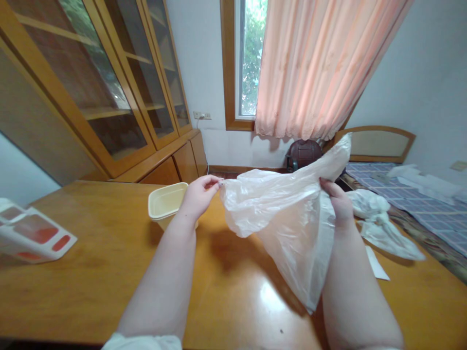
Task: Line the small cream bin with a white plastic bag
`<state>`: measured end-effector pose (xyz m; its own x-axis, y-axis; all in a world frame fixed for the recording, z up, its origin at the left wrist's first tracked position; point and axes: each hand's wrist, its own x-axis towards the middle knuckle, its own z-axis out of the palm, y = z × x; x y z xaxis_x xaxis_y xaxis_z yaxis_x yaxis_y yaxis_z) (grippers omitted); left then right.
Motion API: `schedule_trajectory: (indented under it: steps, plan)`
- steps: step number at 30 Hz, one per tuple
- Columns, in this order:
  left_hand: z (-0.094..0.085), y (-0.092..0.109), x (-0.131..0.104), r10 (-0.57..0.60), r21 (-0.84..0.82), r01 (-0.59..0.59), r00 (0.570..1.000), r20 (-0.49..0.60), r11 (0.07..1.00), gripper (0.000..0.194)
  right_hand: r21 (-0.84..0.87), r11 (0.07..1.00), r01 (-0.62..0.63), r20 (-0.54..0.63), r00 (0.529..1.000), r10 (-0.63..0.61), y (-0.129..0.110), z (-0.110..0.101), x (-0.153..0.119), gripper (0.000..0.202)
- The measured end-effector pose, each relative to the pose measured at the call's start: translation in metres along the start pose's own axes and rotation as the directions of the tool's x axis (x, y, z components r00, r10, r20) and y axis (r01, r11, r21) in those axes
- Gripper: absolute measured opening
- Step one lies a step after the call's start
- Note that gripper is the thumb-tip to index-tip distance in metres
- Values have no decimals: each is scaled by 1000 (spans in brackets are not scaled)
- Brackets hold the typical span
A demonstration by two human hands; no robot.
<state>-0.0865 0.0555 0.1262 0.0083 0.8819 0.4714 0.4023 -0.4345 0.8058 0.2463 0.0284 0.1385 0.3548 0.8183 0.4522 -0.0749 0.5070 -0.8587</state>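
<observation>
A thin, see-through white plastic bag point(280, 209) is stretched between my two hands above the wooden table. My left hand point(200, 195) pinches one edge of it between thumb and fingertips. On the far side, my right hand point(337, 199) grips the bag, its fingers partly hidden behind the film. One corner of the bag hangs low towards the tabletop, and another part sticks up past my right hand. Just left of my left hand stands a pale yellow plastic bin point(164, 206), partly covered by that hand and wrist.
A white rack with red-orange parts point(40, 238) is on the wooden table point(91, 291) at the left. Crumpled white plastic bags point(383, 218) and a white slip point(377, 264) lie at the right. Beyond are a glass-door cabinet point(146, 97), a dark chair point(304, 154) and a bed point(412, 189).
</observation>
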Motion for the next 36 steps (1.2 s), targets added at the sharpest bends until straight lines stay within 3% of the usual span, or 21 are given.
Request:
schedule_trajectory:
  steps: [3,7,11,16,21,27,32,36]
  plan:
    - [-15,-4,2,-12,-27,10,996,-93,1000,25,77,985,-156,-79,984,162,7,-6,6,13]
    - [-40,-13,4,-25,115,50,978,-206,992,22,108,992,-71,-223,970,93,12,-22,17,17]
    - [-53,-15,4,-50,146,84,973,-225,986,22,76,993,-92,-199,974,106,11,-34,22,20]
    - [-47,0,0,-23,133,48,983,-182,990,20,30,988,-153,-40,987,154,4,-36,17,33]
    - [-39,-1,0,-8,20,12,982,-186,1000,23,-31,989,-142,-262,956,130,7,-37,16,36]
    - [-45,-13,4,-26,-83,2,956,-293,997,25,-17,999,-43,-192,981,39,9,-42,19,32]
    - [-45,3,1,-119,-339,28,961,-250,941,27,23,997,-76,-230,970,79,1,-39,16,31]
    - [-44,11,-2,-120,-478,-13,962,-246,878,26,20,1000,-9,-290,957,14,4,-40,19,30]
